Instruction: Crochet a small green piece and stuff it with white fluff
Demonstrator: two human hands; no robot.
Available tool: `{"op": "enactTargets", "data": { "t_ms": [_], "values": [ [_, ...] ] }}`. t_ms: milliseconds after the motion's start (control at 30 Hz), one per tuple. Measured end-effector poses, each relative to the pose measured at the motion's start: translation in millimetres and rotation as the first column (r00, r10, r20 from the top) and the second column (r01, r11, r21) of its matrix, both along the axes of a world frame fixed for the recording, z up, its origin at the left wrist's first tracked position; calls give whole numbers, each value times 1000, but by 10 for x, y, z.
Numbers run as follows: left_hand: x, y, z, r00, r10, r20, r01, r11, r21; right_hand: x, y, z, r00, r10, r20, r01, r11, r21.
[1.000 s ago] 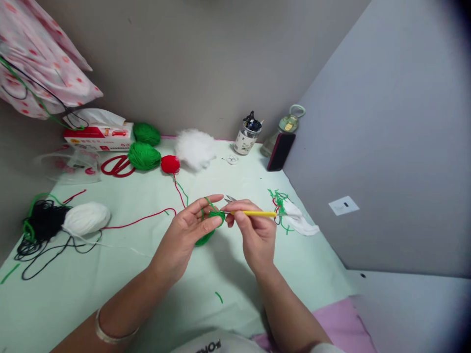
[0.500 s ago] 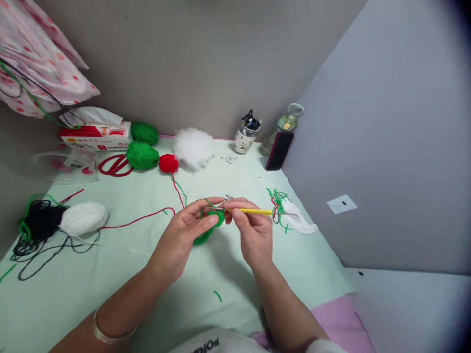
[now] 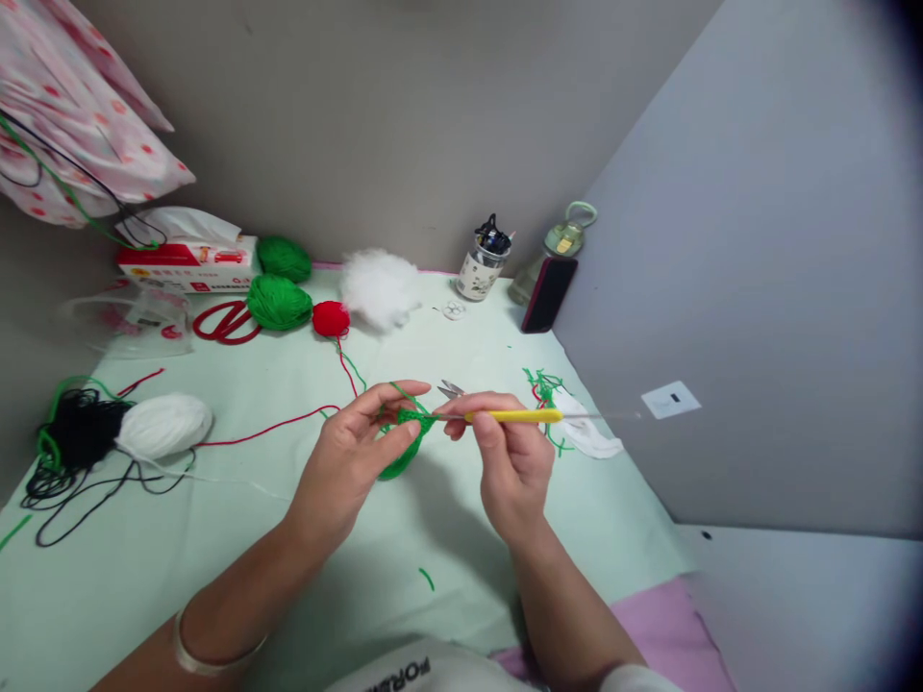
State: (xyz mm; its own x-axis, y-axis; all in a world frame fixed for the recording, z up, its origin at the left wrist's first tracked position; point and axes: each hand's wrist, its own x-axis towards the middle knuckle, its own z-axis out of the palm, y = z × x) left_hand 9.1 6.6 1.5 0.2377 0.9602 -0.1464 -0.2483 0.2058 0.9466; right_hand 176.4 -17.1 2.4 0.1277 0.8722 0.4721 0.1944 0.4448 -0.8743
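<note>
At centre frame, above the pale green bench (image 3: 216,538), the left hand (image 3: 353,452) has its grip pinched on a green crochet piece (image 3: 404,444). The right hand (image 3: 505,459) has its grip clamped around a yellow crochet hook (image 3: 513,416).

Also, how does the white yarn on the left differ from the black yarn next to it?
The white yarn is wound into a neat oval ball, while the black yarn is a loose tangle. The black yarn's strands spread in wide loops over the cloth, whereas the white yarn is compact, with only a thin strand trailing. Both lie side by side on the pale green cloth.
</note>
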Motion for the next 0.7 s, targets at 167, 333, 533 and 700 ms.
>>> {"op": "enactTargets", "data": {
  "t_ms": [167, 333, 533, 700],
  "values": [
    [89, -52, 11, 995, 93, -21, -93, 995, 23, -37, -12, -115, 877, -162, 452, 2, 943, 334],
    [113, -13, 37, 943, -51, 329, 141, 956, -257, -33, 14, -153, 920, -181, 347, 54, 937, 346],
    [41, 58, 78, 942, -43, 334, 121, 969, -218, -17, 59, -30, 988, -2, -157, 3, 1000, 10],
    [61, 2, 45, 979, -33, 203, 64, 987, -147, -67, 70, -83, 1000, 7, -24, -7, 1000, 28]
  ]
}}
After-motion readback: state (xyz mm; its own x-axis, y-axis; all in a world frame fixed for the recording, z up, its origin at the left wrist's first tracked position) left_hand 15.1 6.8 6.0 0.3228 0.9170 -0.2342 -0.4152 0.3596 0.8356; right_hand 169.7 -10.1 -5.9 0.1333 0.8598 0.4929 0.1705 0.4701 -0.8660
